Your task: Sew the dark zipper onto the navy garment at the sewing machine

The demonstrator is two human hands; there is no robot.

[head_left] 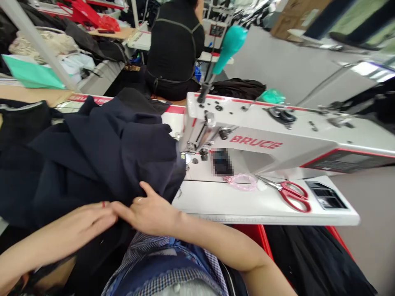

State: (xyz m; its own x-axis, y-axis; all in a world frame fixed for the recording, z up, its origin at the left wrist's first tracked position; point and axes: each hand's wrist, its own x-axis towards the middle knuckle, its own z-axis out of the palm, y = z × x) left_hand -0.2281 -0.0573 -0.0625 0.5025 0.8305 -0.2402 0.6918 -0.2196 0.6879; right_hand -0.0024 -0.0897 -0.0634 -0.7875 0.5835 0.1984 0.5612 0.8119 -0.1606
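Note:
Dark navy fabric (pixel 117 148) is bunched over the left part of the sewing table, its right edge close to the needle area of a white sewing machine (pixel 259 139). At the fabric's near edge is my right hand (pixel 151 211), thumb raised and fingers pointing left onto the cloth. My left hand (pixel 94 218), with a red ring, lies just left of it, and its fingertips meet those of my right hand on the cloth. The fingers are bent partly out of sight, so whether either hand pinches the fabric is unclear.
Red-handled scissors (pixel 294 195), a pink beaded ring (pixel 243 182) and a black tray (pixel 328 195) lie on the machine bed's right side. A teal-handled tool (pixel 230 47) stands on the machine head. Beyond sits a person in black (pixel 174 45). Dark cloth (pixel 311 255) fills a red-edged bin below.

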